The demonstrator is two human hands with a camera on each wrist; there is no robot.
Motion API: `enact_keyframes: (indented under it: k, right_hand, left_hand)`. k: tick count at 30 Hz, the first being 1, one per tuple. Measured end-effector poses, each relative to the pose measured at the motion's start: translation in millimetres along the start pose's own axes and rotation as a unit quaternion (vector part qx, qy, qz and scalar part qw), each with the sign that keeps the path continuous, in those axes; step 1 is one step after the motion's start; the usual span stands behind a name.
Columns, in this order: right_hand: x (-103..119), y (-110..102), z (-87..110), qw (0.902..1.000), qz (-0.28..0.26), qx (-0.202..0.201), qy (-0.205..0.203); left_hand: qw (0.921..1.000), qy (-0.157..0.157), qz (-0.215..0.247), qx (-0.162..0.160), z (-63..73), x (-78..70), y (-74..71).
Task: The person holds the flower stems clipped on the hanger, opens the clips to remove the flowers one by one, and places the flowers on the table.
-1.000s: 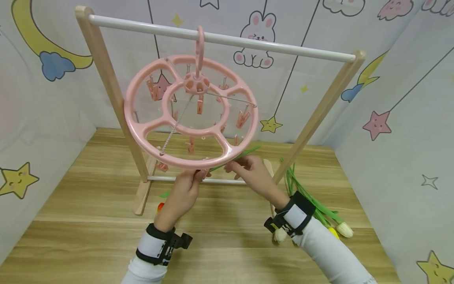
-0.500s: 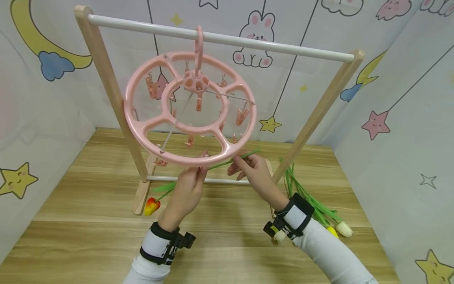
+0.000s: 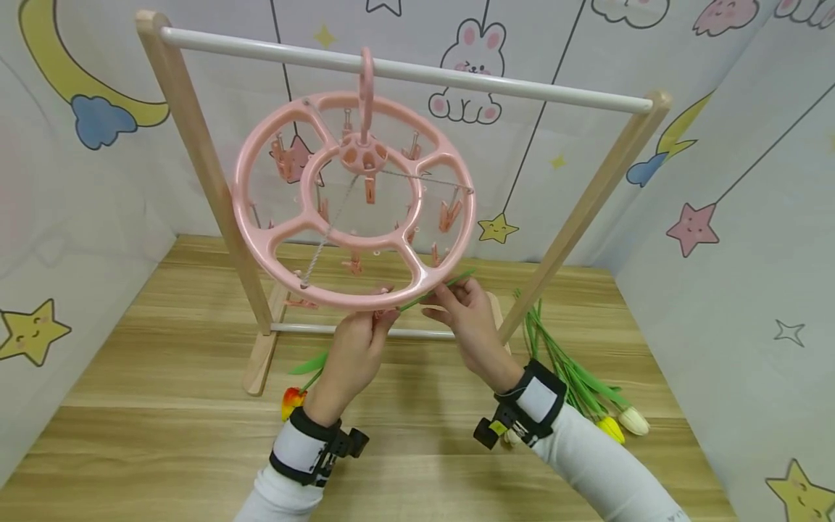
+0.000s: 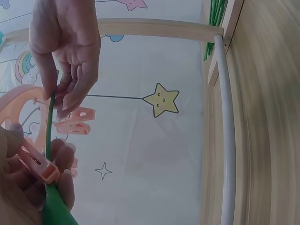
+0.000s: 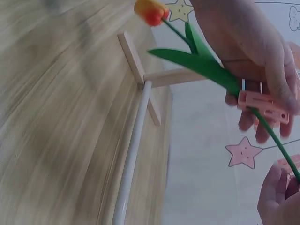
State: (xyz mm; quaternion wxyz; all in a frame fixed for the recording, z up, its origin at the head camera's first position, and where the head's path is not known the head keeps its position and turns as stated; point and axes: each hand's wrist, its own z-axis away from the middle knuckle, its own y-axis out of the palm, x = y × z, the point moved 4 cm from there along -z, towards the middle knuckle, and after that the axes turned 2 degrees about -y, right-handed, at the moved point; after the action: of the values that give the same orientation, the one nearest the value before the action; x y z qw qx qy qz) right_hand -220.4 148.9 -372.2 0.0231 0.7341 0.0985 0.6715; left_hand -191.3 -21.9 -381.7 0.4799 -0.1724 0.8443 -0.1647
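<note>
A red and yellow tulip (image 5: 151, 12) with green leaves hangs blossom down to the left, under the round pink hanger (image 3: 352, 296). My left hand (image 3: 355, 351) pinches a pink clothespin (image 5: 265, 107) between thumb and fingers at the hanger's front rim. The stem runs at the clothespin's jaw end, just above the leaves, as the left wrist view also shows. Further up, my right hand (image 3: 474, 319) pinches the thin end of the stem (image 4: 50, 117) between thumb and fingers, close under the rim. In the head view the left hand hides the tulip's middle.
The hanger's hook hangs on the white top bar (image 3: 522, 94) of a wooden rack. Other clothespins (image 3: 449, 215) dangle from the hanger. White and yellow tulips (image 3: 610, 428) lie on the wooden table (image 3: 163, 464) by the right forearm. A lower bar (image 3: 417, 334) joins the rack's feet.
My left hand has shifted right with the clothespin, and more of the blossom shows than a second ago. The hanger has swung slightly. My right hand stays at the stem's end.
</note>
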Motion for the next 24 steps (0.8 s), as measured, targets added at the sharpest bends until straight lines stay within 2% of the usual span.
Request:
enact_keyframes:
  k: [3, 8, 16, 24]
  right_hand:
    - [0.7, 4.6, 1.3, 0.9991, -0.041, 0.0, -0.01]
    - [2.1, 11.3, 2.3, 0.9971, -0.054, 0.024, -0.047]
    - [-3.0, 18.3, 1.7, 0.9963, -0.06, 0.03, -0.053]
    - [-7.6, 22.8, 0.4, 0.9973, -0.047, 0.007, -0.056]
  left_hand:
    - [0.9999, -0.005, 0.001, -0.009, -0.3, -1.1, 1.7]
    - [0.9993, -0.017, 0.004, -0.032, -1.3, 0.4, 1.2]
    - [0.9982, -0.06, 0.005, 0.001, 0.5, 3.0, 3.4]
    - [0.9984, -0.055, 0.011, 0.001, 0.1, 3.2, 3.4]
